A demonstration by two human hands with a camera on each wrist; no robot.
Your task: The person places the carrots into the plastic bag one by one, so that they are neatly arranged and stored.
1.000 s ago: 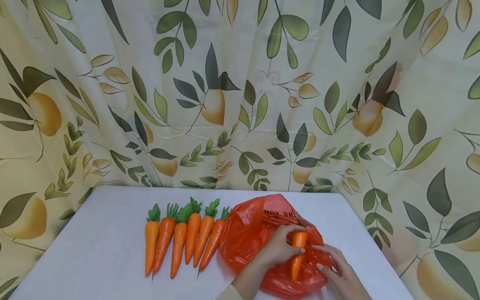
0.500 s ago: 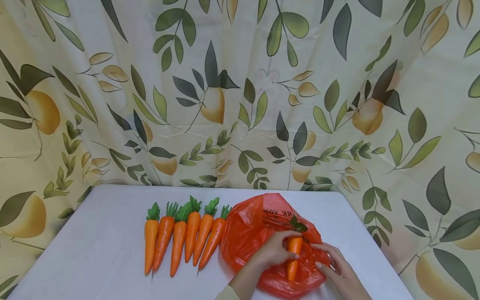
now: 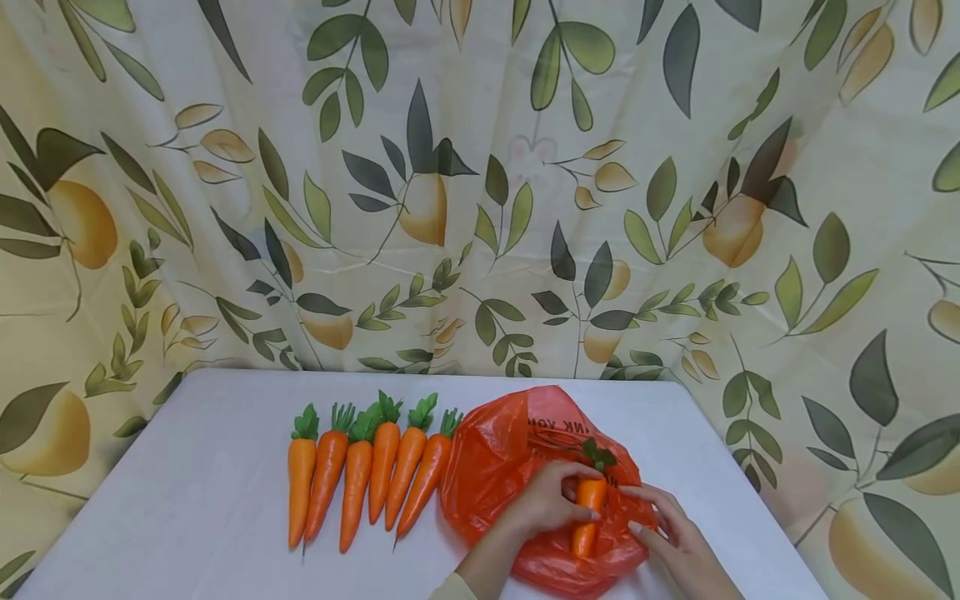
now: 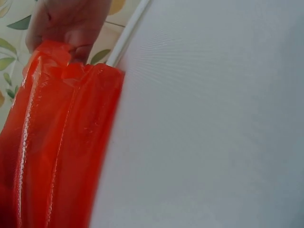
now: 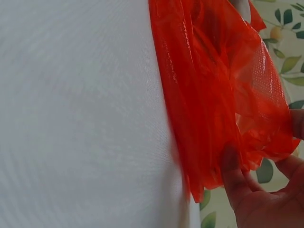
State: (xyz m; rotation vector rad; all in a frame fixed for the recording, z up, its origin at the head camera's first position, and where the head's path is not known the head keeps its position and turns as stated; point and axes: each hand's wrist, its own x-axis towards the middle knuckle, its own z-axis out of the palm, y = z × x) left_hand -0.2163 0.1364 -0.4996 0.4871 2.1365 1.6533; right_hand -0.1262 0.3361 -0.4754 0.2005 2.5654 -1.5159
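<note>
My left hand (image 3: 551, 500) grips an orange carrot (image 3: 589, 508) between thumb and fingers, over the crumpled mouth of a red plastic bag (image 3: 487, 467). The carrot's dark green leaves (image 3: 598, 454) show above the fingers, and its tip points toward me. My right hand (image 3: 678, 537) holds the bag's right edge, thumb and fingers spread apart. In the right wrist view, the red bag (image 5: 209, 95) runs between the thumb and fingers of the right hand (image 5: 268, 204). The left wrist view shows the bag's side (image 4: 61, 142) with a hand (image 4: 71, 23) behind its top edge.
Several carrots (image 3: 357, 492) with green tops lie in a row left of the bag, the rightmost close beside it. All rest on a white table (image 3: 187, 483). Behind the table hangs a curtain (image 3: 480, 250) printed with leaves and fruit.
My left hand has shifted slightly down and left with the carrot, and the leaves have come into view above the fingers. The right hand has barely moved. The row of carrots is unchanged.
</note>
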